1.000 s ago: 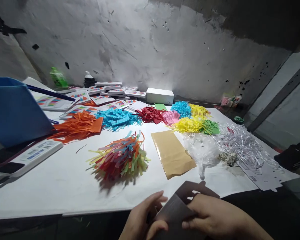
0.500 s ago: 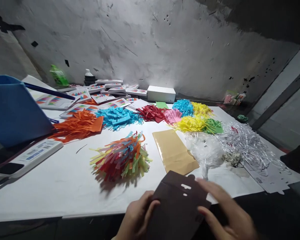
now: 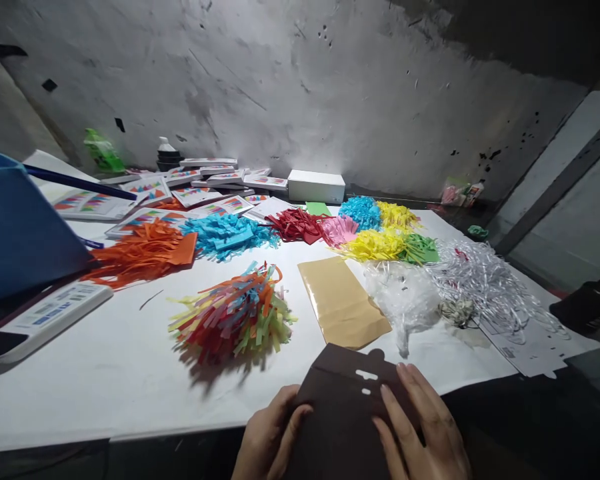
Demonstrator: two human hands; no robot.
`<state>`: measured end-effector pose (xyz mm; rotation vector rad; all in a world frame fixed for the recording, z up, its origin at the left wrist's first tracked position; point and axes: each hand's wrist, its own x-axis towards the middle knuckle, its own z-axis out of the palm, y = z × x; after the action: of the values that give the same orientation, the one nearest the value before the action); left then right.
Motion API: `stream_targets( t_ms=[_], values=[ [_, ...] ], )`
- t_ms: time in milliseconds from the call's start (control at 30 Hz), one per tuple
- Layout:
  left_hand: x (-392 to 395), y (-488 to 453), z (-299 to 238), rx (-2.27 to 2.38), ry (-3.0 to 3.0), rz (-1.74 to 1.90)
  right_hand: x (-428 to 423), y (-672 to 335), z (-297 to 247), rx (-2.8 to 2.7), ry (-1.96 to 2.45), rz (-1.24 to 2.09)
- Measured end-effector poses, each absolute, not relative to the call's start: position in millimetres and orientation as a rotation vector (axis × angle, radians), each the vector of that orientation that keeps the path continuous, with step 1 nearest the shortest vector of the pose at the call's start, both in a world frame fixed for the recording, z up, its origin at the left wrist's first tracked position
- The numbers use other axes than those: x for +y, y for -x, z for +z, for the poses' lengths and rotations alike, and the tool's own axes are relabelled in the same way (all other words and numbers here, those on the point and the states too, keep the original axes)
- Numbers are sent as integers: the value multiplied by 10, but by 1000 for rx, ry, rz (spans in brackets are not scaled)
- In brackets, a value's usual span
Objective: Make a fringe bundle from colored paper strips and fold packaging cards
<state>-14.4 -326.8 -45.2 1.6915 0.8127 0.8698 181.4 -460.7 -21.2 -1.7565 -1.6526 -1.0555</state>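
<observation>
gap between dark card (image 3: 335, 427) and tassel (image 3: 235, 313)

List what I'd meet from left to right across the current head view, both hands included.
Blue container → orange paper fringe → multicolored paper fringe → left hand → dark card with cut-outs → right hand → silvery strands. Overlapping items are left out.

Dark card (image 3: 337, 427) — stiff cardboard look, matt, smooth. Brown sheet (image 3: 344, 303): paper-like, slightly creased, glossy along left edge. Mixed-colour tassel (image 3: 233, 313): thin strips, matt paper look. Orange bundle (image 3: 143, 250): same matt paper look. Clear wrap (image 3: 403, 293): crumpled plastic, shiny. White strings (image 3: 490, 280): glossy, plastic-looking. Table cover (image 3: 130, 373): paper look, matt, faintly wrinkled. Green bottle (image 3: 103, 152): translucent plastic. Wall (image 3: 255, 80) — rough, pitted plaster or concrete, matt.
</observation>
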Motion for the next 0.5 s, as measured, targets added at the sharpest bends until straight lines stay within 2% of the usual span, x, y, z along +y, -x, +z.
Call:
stream_targets(
  t_ms=[100,267,500],
  values=[
    [-3300,138,-443,799,-1716,997,-4491,-1726,-149,-1665,1832,-1037],
    [-3312,150,-404,760,-1797,1062,-4463,-1717,-247,-1695,1748,-614],
    [-3263,166,-493,670,-1821,1007,-4478,-1884,-100,-1817,1735,-514]
  ],
)
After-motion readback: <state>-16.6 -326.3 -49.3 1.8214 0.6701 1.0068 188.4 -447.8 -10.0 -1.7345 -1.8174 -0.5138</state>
